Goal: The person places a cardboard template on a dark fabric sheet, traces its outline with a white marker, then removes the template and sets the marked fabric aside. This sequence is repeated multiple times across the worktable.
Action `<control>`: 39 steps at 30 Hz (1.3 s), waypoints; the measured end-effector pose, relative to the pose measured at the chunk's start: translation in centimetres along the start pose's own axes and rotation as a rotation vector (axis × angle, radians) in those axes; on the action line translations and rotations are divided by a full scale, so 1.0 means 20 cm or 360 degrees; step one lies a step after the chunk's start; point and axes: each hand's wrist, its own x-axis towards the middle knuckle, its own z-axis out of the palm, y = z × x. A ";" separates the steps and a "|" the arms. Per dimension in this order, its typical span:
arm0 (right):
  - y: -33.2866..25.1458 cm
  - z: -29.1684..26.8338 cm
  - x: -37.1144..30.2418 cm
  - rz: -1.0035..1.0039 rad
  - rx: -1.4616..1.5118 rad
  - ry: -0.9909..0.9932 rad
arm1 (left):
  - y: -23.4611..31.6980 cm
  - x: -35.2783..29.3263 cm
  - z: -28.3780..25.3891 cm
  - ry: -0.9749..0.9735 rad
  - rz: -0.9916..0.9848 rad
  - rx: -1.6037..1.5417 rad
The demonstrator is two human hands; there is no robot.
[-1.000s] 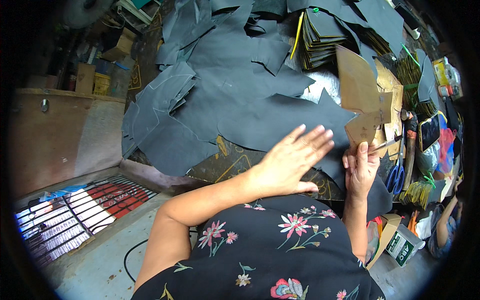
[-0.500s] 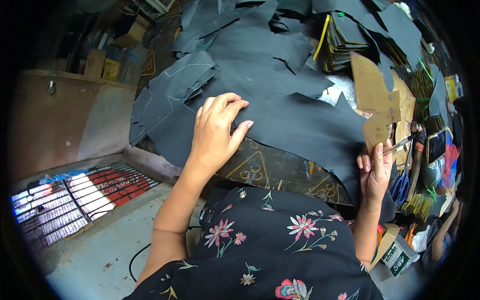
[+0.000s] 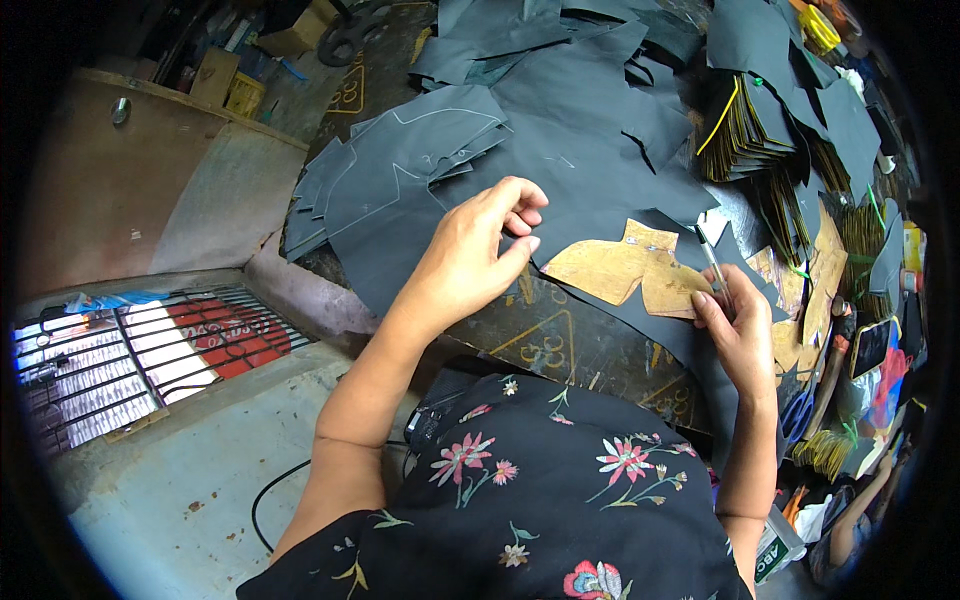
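Note:
A sheet of dark grey leather-like material (image 3: 590,150) covers much of the worktable. Over its near edge lies a tan cardboard pattern piece (image 3: 600,268) with a notched outline. My right hand (image 3: 735,320) pinches that piece at its right end, and a slim silver pen (image 3: 710,258) sticks up from between the fingers. My left hand (image 3: 480,250) hovers by the sheet's near edge, left of the pattern, its fingers bent and the thumb apart from them; I see nothing in it. Left of it are overlapping grey pieces (image 3: 400,165) with outlines drawn in white.
Stacks of cut grey pieces (image 3: 745,135) stand at the far right. More tan patterns (image 3: 825,265), a hammer (image 3: 838,345), blue-handled scissors (image 3: 797,415) and a phone (image 3: 870,348) lie along the right. A wooden panel (image 3: 150,190) and a barred opening (image 3: 150,350) are at the left.
My right hand has brought the pattern piece from upright at the right down and left over the sheet's near edge. The left hand's fingers have curled more. The whole view has shifted.

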 end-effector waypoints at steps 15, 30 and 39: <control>0.01 0.00 -0.01 0.0062 0.0120 0.0015 | 0.01 -0.02 0.07 0.0053 0.0247 0.0465; -0.04 0.02 0.03 -0.0138 -0.0391 0.0155 | 0.19 -0.17 0.42 -0.0396 0.0986 0.0767; -0.04 0.02 0.03 -0.0079 -0.0341 0.0149 | 0.09 -0.19 0.54 -0.0487 0.0828 0.0757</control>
